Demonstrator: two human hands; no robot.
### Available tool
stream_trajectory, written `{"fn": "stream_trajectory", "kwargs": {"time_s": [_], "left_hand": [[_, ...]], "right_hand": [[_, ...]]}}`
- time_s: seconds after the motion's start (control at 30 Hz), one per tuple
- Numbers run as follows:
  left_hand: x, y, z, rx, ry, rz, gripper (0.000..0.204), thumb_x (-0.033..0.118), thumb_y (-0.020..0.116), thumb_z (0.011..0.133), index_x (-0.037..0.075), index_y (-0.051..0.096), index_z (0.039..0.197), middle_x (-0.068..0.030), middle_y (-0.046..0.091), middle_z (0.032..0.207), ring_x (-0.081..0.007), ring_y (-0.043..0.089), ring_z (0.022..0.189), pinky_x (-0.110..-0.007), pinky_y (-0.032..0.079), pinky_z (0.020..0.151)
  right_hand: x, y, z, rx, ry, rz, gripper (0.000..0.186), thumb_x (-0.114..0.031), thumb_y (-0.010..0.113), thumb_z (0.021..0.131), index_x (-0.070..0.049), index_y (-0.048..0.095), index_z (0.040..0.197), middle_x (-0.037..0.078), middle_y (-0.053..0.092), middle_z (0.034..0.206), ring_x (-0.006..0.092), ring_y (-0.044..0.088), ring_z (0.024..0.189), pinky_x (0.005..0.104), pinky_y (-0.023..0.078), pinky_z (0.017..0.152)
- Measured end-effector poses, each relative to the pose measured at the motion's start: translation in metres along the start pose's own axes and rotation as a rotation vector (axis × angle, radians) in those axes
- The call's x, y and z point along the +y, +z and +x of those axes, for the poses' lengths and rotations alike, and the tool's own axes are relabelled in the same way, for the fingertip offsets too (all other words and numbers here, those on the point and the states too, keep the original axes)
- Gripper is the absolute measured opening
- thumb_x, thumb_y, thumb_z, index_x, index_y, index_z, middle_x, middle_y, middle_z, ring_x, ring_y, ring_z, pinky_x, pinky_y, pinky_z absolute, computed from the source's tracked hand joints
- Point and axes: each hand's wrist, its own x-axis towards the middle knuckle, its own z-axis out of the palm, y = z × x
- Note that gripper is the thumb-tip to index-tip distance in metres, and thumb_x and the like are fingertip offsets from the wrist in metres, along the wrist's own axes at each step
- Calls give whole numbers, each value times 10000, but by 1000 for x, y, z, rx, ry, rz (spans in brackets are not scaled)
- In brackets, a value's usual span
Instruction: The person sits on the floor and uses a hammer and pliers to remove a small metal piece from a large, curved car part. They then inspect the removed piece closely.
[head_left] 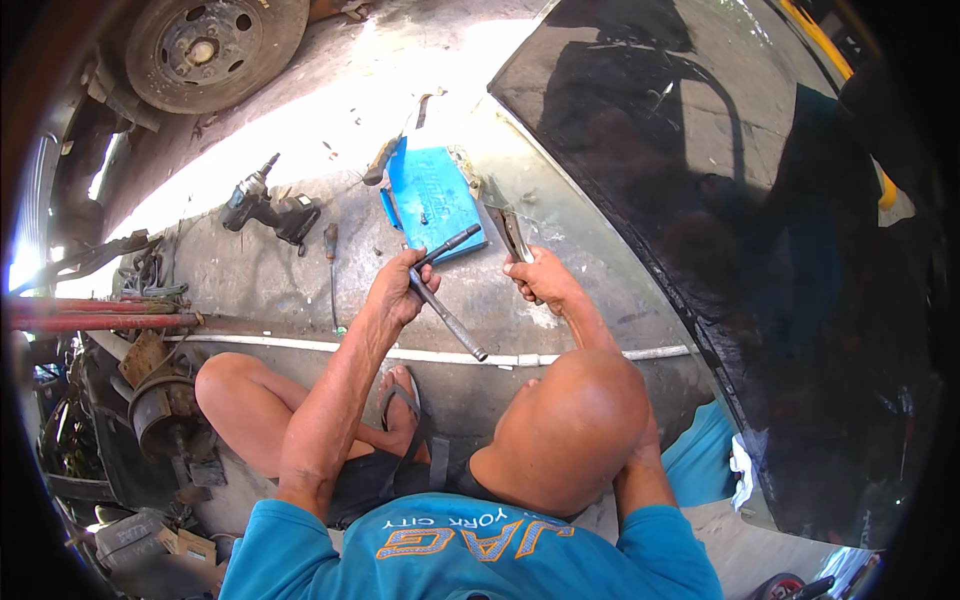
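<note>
My left hand (405, 285) is closed around a long metal wrench handle (455, 335) with a shorter dark bar (455, 238) crossing its upper part. My right hand (540, 275) grips a metal tool that looks like pliers (510, 230), pointed up and away from me; its exact kind is hard to tell. Just beyond both hands a blue plastic case (428, 185) lies on the concrete, with a small metal piece on it. A cordless power tool (262, 212) and a screwdriver (331, 245) lie left of the case, and a hammer-like tool (381, 163) is by its upper left.
A wheel (205, 50) stands at upper left. Red bars (110, 322) and piled metal parts (165, 420) line the left side. A white pipe (490, 356) crosses the floor near my knees. A large dark, glossy panel (760, 300) fills the right, with blue cloth (690, 460) beside it.
</note>
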Motion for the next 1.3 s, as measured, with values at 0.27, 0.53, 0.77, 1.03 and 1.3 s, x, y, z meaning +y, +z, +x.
{"fn": "stream_trajectory", "kwargs": {"time_s": [0.27,0.53,0.77,1.03,1.3], "left_hand": [[-10,-18,12,-116,402,1043,322,281,681,935,-36,626,937,-67,573,642,-152,563,524,-330,484,492],[-68,-17,50,-258,501,1249,375,323,674,945,-51,655,926,-147,639,794,-229,641,712,-364,530,640],[-36,32,30,-77,1196,1317,278,226,649,943,-47,635,989,-233,644,947,-393,628,915,-451,509,813],[14,77,38,-58,1437,1726,193,177,560,988,-10,593,1015,-176,604,948,-347,615,876,-463,503,783],[20,70,56,-192,1557,1684,139,122,539,963,0,605,980,-177,594,925,-338,581,847,-441,464,803]], "right_hand": [[-5,-7,-4,21,31,18,124,-118,675,911,-69,582,976,-22,497,662,65,431,496,244,344,442],[-6,-7,-1,59,-19,-99,122,-119,677,902,-62,594,970,-26,484,637,65,430,489,240,323,433],[-12,-9,-9,55,26,-96,124,-125,679,899,-65,590,962,-27,475,630,66,411,481,245,301,430],[-23,-8,-12,-5,58,-144,130,-130,675,907,-68,570,953,-29,461,625,70,410,486,254,319,447],[-12,-18,-2,-96,12,-67,183,-169,671,912,-56,566,1010,-19,483,622,75,414,484,267,314,438]]}}
